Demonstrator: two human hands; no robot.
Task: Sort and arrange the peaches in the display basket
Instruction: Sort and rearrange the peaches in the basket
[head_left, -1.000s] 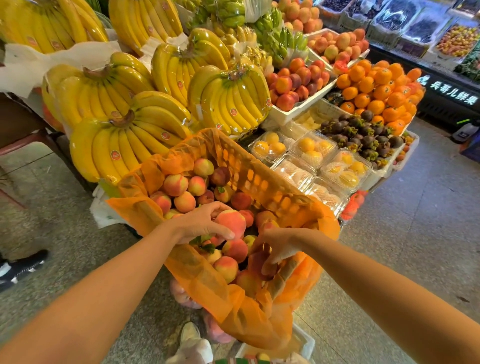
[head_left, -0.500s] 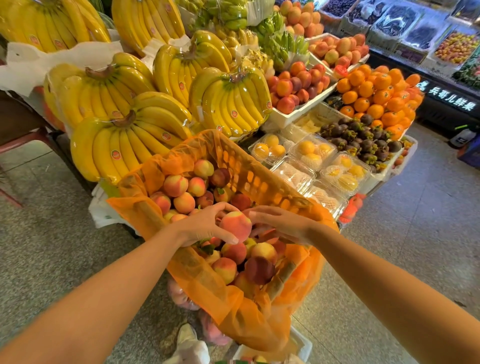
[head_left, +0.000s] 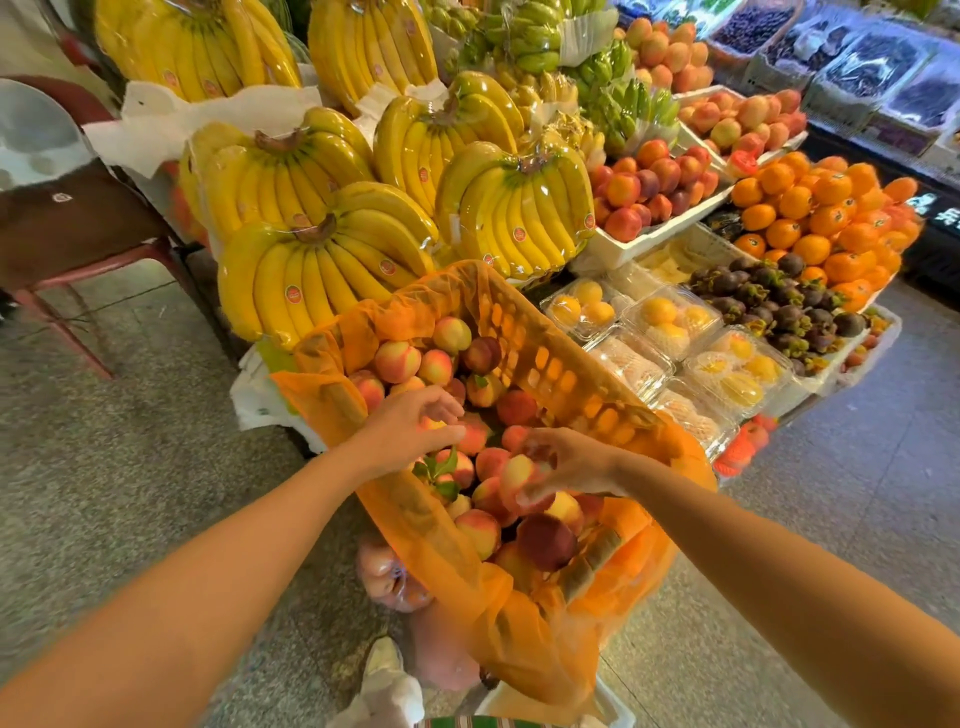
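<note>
I read the right hand (head_left: 569, 462) as reaching into the near half of the basket (head_left: 550, 358), its fingers curled round a pale peach (head_left: 519, 475). That patch is a little blurred on my feed. The left hand (head_left: 408, 431) sits over the middle of the pile with its fingers loosely bent. Its thumb tip is touching a red peach (head_left: 474, 435), and I can't tell whether the hand actually has hold of anything. The two hands are near each other but apart.

The peaches (head_left: 397, 361) are heaped in the orange basket, from its far corner down to the near end. The basket is lined with orange netting (head_left: 519, 634) that spills over the near rim. A dark red peach (head_left: 545, 540) lies toward the front, and a few green leaves (head_left: 441, 470) show among the fruit just below the left hand.

Under the basket, a clear bag (head_left: 387, 571) holds more peaches. Film-wrapped bananas (head_left: 322, 275) are stacked right behind the basket's far wall. To the right, clear boxes (head_left: 670, 317) hold yellow fruit. Past them are mangosteens (head_left: 769, 301), a mound of oranges (head_left: 831, 208) and a white tray (head_left: 657, 236) of red-orange fruit. A red chair (head_left: 78, 223) stands on the floor to the left.
</note>
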